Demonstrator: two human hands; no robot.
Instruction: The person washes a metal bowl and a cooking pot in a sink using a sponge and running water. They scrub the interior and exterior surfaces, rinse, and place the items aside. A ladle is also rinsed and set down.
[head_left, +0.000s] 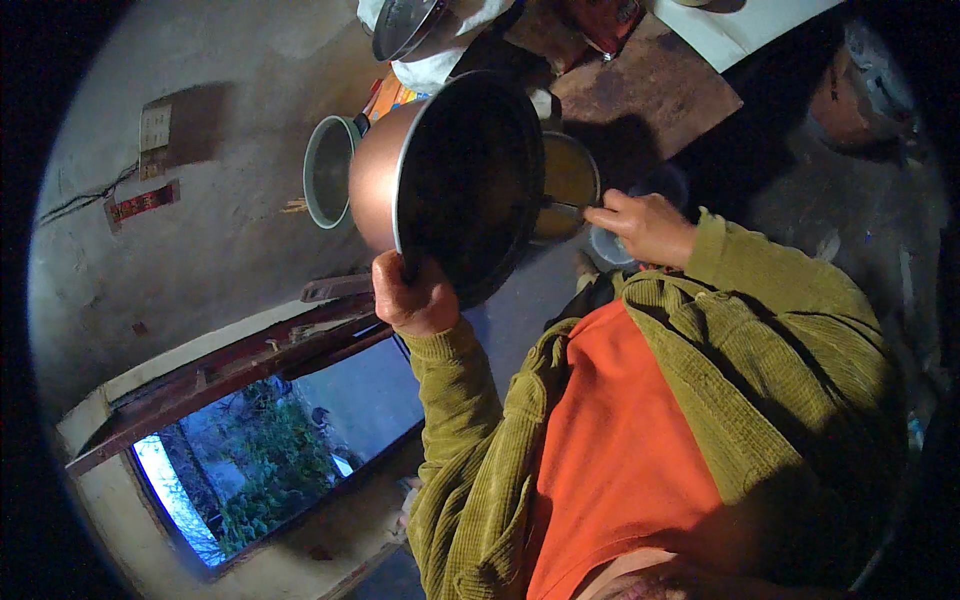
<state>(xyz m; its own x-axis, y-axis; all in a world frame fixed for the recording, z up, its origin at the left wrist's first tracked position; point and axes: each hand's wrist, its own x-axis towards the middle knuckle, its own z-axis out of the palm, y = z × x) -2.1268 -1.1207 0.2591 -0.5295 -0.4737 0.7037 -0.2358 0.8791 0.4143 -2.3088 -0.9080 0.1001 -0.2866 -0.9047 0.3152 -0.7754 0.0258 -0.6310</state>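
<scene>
A large deep pan (375, 172) with a copper-coloured outside and a dark inside is held up in front of me, tilted on its side. My left hand (416, 292) is closed around the near part of its rim, where a handle may be hidden. My right hand (645, 229) grips a thin dark handle (562, 204) at the pan's other side. Whether this handle belongs to the pan or to a separate utensil, I cannot tell. Partly hidden behind the pan is a round yellowish vessel (570, 169). Below my right hand sits a translucent plastic container (611, 246).
A pale green-rimmed pot (330, 172) stands beyond the pan, near the wall (247, 135). Further off are a metal pot (409, 30) and a brown board-like surface (675, 82). A doorway (277, 450) opens outdoors on the left. A rounded vessel (855, 105) stands far right.
</scene>
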